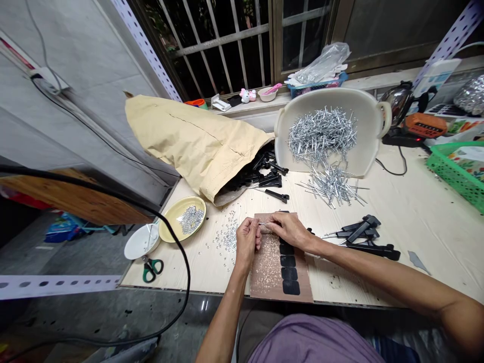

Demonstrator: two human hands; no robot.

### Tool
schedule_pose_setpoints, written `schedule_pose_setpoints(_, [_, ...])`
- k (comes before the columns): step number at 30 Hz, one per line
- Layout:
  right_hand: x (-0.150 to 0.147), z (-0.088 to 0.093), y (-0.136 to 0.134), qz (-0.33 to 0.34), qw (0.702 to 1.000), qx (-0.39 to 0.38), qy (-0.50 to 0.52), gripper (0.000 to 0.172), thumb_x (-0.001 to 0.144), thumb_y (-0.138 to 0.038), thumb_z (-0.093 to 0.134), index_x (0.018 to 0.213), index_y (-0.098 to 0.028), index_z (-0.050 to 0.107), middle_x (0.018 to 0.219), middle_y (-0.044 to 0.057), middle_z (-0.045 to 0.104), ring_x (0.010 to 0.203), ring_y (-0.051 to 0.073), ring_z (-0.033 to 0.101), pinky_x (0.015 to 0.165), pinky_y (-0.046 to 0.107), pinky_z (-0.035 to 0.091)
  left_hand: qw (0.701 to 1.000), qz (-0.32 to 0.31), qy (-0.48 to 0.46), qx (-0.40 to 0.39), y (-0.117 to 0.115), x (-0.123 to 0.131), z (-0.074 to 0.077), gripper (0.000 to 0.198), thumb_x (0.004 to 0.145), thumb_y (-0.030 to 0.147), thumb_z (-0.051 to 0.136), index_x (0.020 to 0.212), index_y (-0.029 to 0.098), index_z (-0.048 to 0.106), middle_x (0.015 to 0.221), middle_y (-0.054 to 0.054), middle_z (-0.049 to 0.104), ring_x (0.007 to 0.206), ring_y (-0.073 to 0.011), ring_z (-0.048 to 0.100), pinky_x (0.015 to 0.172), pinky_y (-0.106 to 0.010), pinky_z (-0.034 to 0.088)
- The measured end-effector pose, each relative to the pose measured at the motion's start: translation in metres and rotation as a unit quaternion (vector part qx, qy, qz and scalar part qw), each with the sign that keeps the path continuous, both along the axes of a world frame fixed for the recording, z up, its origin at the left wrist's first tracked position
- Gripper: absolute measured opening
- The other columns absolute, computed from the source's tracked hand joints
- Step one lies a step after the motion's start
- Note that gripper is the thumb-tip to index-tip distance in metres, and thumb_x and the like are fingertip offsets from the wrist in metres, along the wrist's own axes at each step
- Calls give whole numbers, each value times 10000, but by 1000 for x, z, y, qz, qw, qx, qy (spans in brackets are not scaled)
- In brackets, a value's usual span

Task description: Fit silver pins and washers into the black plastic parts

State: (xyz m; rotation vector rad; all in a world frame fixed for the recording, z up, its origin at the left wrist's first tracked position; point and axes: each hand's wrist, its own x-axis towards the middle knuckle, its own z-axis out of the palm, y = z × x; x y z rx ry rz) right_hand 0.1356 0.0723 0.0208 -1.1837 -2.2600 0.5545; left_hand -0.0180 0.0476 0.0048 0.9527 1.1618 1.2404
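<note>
Over a brown board (264, 288), my left hand (248, 239) and my right hand (290, 230) meet with fingers pinched. A thin metal pin (263, 223) shows between their fingertips; its ends are hidden by the fingers. A row of black rounded squares (289, 274) runs down the board, with many pale specks beside it. Small shiny metal pieces (228, 235) are scattered left of my left hand. Right of my right forearm lie several black-handled parts with thin metal rods (365, 233). A small black end shows just past my right wrist, partly hidden.
A tipped white basin (282, 128) spills metal pins (335, 184) onto the table. A paper sack (196, 136) holds black parts. Left are a yellow dish (170, 222), a white bowl (136, 245) and scissors (153, 269). A black cable (187, 272) arcs near the table's left edge. A green basket (454, 174) stands right.
</note>
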Motion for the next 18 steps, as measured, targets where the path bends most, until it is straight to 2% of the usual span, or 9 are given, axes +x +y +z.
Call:
schedule_pose_setpoints(3, [1,0,-3,-9,998,39,-41,206,941,-245,400,809,-161,535,820,29,552,634,104,488,521,224,284,998,-11,-59,-32,2,2,0,334,797,462,584,705,191,412,515,91,391,331,-22,282,283,-129,216])
schedule_pose_setpoints(5, [2,-1,-4,-6,998,40,-43,201,943,-237,395,820,-163,537,823,28,550,640,104,492,523,221,295,997,-14,-66,-42,2,3,1,334,790,456,596,705,190,412,516,92,394,332,-23,285,283,-128,217])
schedule_pose_setpoints(8, [5,-2,-4,-2,999,28,-26,187,938,-254,421,811,-170,529,793,13,546,669,109,504,551,217,324,998,-15,-45,-36,1,3,1,330,787,457,598,703,185,430,519,87,410,338,-28,308,289,-134,252])
schedule_pose_setpoints(14, [14,-1,-6,-28,996,54,-62,201,944,-283,410,836,-178,543,827,14,551,696,116,512,554,221,323,999,21,26,-22,-1,6,0,393,803,525,533,665,158,503,478,63,440,363,-53,405,365,-173,390])
schedule_pose_setpoints(18, [20,0,-10,-34,995,58,-68,205,944,-280,410,844,-176,556,835,20,559,723,118,522,590,219,347,999,11,30,-15,-1,8,-1,387,783,524,559,678,151,543,490,56,466,389,-60,436,394,-180,409])
